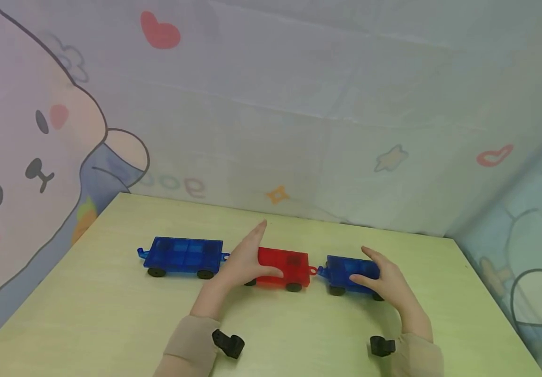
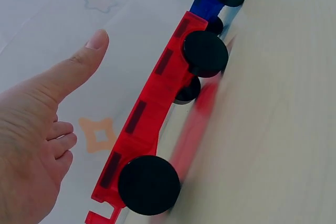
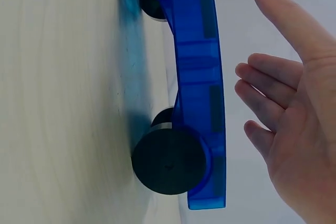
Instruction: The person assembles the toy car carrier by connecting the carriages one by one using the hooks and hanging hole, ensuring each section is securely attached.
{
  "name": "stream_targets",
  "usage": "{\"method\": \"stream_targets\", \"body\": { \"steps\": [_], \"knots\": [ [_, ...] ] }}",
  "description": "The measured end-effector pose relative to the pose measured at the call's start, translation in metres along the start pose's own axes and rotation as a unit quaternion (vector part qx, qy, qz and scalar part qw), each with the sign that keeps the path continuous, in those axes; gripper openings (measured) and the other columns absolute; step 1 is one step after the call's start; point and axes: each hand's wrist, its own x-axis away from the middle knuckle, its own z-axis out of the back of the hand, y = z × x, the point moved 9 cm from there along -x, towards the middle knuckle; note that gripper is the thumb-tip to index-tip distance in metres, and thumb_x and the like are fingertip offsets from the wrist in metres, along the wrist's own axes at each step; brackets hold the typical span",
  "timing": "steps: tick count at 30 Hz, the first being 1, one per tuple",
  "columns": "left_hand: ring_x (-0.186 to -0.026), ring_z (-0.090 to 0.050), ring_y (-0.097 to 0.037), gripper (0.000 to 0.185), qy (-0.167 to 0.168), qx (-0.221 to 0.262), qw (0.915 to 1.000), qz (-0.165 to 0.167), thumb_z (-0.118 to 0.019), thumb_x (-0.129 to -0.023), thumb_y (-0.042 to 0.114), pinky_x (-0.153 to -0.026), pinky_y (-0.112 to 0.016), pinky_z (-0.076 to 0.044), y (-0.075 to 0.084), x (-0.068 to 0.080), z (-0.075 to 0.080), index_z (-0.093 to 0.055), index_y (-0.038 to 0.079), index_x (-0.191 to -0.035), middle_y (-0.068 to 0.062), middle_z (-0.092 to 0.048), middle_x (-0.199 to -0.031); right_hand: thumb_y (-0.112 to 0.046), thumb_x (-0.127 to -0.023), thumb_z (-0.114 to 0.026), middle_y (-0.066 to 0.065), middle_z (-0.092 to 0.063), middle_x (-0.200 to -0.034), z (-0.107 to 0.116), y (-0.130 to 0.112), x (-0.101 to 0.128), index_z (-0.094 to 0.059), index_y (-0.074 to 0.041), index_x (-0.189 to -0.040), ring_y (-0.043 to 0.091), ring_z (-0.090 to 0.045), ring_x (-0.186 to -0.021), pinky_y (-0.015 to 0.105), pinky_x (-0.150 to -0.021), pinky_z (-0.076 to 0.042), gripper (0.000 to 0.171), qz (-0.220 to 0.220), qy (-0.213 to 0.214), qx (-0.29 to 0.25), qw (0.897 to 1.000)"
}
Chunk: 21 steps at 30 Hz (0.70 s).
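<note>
Three toy train cars stand in a row on the table. My left hand [image 1: 243, 262] is beside the left end of the red car [image 1: 294, 267], thumb and fingers spread; in the left wrist view a gap shows between this hand [image 2: 31, 145] and the red car [image 2: 142, 114]. Near the right blue car [image 1: 346, 269] is my right hand [image 1: 391, 283], its thumb apart from the fingers. The right wrist view shows that hand [image 3: 299, 93] apart from the blue car [image 3: 199, 77]. The red car's ring meets the right blue car's hook. My left hand hides the red car's left end.
Another blue car [image 1: 186, 254] stands at the left, its ring pointing toward the red car. The pale wooden table [image 1: 290, 335] ends at a printed cloth backdrop [image 1: 261, 104]. Black wrist cameras sit on both sleeves.
</note>
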Motion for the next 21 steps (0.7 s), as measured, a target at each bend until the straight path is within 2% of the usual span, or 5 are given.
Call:
{"method": "stream_targets", "body": {
  "steps": [10,16,21],
  "knots": [
    [-0.148,-0.019,-0.025,0.105,-0.014,-0.023,0.9996,0.007,-0.083,-0.075,0.035,-0.116,-0.048,-0.027,0.003,-0.003,-0.012,-0.018,0.013,-0.155,-0.003,-0.018,-0.161,-0.042,-0.085,-0.071,0.024,-0.034,-0.151,-0.003,0.004,0.0,-0.034,-0.001,-0.148,0.046,-0.029,-0.138,0.063,-0.108,-0.03,0.083,-0.007,-0.02,0.001,1.0],
    [-0.148,-0.018,-0.022,0.103,-0.02,-0.035,0.9991,0.011,-0.081,-0.076,0.038,-0.116,-0.046,-0.028,-0.001,-0.002,-0.017,-0.02,0.015,-0.155,-0.002,-0.017,-0.161,-0.042,-0.085,-0.071,0.026,-0.033,-0.151,-0.006,0.005,0.0,-0.034,0.001,-0.147,0.048,-0.028,-0.138,0.064,-0.108,-0.029,0.085,-0.008,-0.027,0.005,1.0],
    [-0.148,-0.018,-0.023,0.101,-0.045,-0.043,0.9978,0.022,-0.08,-0.077,0.041,-0.117,-0.047,-0.026,-0.006,0.001,-0.022,-0.021,0.015,-0.155,-0.002,-0.018,-0.161,-0.043,-0.084,-0.072,0.026,-0.03,-0.152,-0.008,0.006,0.001,-0.034,0.0,-0.147,0.048,-0.025,-0.139,0.065,-0.108,-0.027,0.086,-0.005,-0.031,0.004,0.999]
  ]
}}
